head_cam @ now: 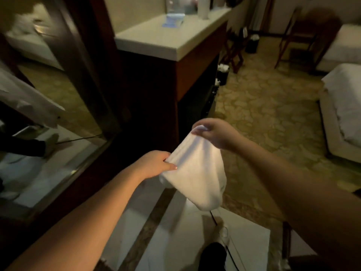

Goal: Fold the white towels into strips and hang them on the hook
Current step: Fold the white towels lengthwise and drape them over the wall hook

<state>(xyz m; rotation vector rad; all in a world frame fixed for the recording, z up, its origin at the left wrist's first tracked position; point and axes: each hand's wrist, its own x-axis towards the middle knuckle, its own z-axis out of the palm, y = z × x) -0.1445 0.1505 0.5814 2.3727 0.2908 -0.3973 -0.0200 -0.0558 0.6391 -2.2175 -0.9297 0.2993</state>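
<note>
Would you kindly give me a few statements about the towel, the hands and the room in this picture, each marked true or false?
1. Both hands hold the white towel in the air. True: the left hand pinches one edge and the right hand grips the top.
2. The towel lies flat on the counter. False: it hangs between the hands, clear of the counter.
3. A mirror stands to the person's left. True.
4. The towel already hangs on a hook. False: no hook shows, and the hands hold it.
5. The floor ahead on the right is patterned carpet. True.
</note>
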